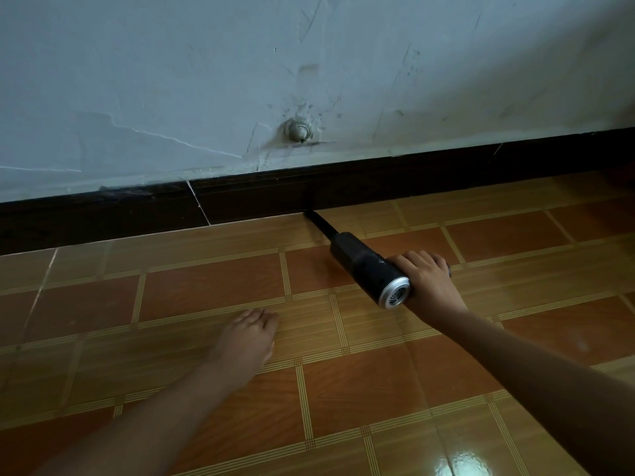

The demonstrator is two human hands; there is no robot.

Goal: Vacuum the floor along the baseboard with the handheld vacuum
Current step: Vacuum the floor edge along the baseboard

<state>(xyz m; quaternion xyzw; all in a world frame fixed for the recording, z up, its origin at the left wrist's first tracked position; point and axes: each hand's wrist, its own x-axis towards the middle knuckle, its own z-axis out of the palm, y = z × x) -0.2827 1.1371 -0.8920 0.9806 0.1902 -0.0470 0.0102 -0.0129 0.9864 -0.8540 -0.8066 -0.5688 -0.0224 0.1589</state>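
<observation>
From my feed I have both hands in view. The right hand (424, 276) is wrapped round the rear of the handheld vacuum (364, 266), fingers curled over the top of the black body just ahead of its silver end cap. The vacuum lies low and slanted, and its thin crevice nozzle (319, 223) reaches the seam where the dark baseboard (412, 176) meets the tiled floor (206, 286) — tip touching or just short of it, I cannot tell which. The left hand (249, 334) holds nothing; it rests on a tile with relaxed fingers, well apart from the vacuum, and I judge it is propping the body.

To do this pass well, I would hold the nozzle tip down in that seam and slide it sideways along the board in 1 slow, even stroke — not lifting, not skipping. A shallow angle looks right to me, since it lets the tip hug the corner. The white-filled joint (198, 202) in the baseboard to the left could snag the tip, so I would ease over it.
</observation>
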